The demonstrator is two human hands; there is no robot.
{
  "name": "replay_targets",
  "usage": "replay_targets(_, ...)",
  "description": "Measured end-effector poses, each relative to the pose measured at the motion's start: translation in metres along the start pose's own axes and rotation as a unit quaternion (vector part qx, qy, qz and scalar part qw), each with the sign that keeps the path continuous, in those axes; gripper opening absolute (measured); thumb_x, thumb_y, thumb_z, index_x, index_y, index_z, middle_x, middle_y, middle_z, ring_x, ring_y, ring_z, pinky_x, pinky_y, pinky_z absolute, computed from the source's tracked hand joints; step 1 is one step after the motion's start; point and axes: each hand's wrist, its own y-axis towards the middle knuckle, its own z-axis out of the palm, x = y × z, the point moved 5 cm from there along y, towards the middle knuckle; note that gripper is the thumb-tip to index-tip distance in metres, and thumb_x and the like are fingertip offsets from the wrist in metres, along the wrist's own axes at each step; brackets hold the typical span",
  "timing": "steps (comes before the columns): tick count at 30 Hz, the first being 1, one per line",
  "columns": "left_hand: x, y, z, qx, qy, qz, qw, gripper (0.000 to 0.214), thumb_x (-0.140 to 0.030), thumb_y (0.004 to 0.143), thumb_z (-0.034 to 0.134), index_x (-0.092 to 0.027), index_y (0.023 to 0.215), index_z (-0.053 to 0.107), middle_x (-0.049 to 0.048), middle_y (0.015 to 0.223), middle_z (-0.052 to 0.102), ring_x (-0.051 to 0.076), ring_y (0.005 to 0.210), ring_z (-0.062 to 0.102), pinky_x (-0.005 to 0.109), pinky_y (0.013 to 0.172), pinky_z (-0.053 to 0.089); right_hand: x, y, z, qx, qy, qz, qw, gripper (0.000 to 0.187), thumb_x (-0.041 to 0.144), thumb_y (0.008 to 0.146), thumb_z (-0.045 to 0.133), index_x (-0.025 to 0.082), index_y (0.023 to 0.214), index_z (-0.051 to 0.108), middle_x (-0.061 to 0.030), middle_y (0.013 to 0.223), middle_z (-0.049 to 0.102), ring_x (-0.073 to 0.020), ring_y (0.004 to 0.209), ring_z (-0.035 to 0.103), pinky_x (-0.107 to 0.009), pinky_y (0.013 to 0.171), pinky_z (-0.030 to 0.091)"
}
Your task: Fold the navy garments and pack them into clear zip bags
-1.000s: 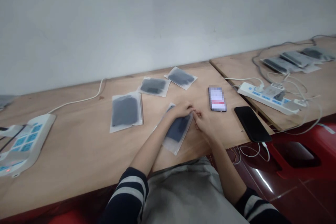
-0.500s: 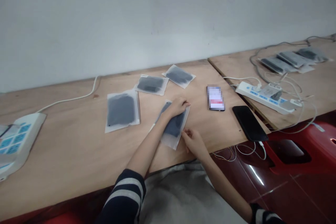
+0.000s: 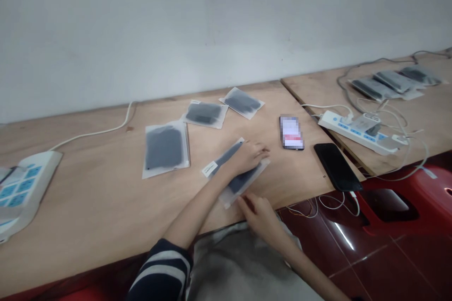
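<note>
The pouch [image 3: 237, 186] just below centre has turned, baring its label [image 3: 209, 169]; whether my left hand [image 3: 249, 156] or right hand [image 3: 260, 214] grips, I can't tell.

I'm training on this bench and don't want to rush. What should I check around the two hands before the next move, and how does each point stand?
1. Left hand on the bag: ok, it lies across it.
2. Right hand gripping the bag: cannot tell; its fingertips are at the near edge, but a pinch isn't clear.
3. Label uncovered: ok, at the bag's left corner.
4. Label text readable: cannot tell, too small.
5. Bag clear of the large bag to its left: ok, a gap shows.
6. Black phone well inside the table: not ok, its near end lies right at the edge.
</note>
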Motion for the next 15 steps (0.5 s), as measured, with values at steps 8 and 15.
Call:
replay_targets(8,0.036,-0.077,-0.048,-0.124,0.089,-0.191,0.970,0.025,-0.024,0.098,0.043,-0.016,0.108,0.065,0.0122,0.109,0.068,0.026,0.108,0.062,0.041,0.098,0.046,-0.041,0.015,-0.044,-0.140,-0.013,0.029,0.990,0.030,0.034,0.086,0.052,0.019,0.105,0.068,-0.0018,0.066,0.065,-0.0182,0.055,0.059,-0.028,0.053,0.045)
replay_targets(15,0.059,-0.118,-0.036,-0.171,-0.007,-0.302,0.938,0.028,-0.027,0.096,0.042,-0.017,0.098,0.068,0.0105,0.101,0.073,0.024,0.096,0.066,0.036,0.088,0.048,-0.050,0.030,-0.043,-0.149,0.088,0.051,0.984,0.045,0.050,0.084,0.056,0.015,0.105,0.074,0.0030,0.050,0.055,-0.0135,0.042,0.047,-0.024,0.041,0.036)
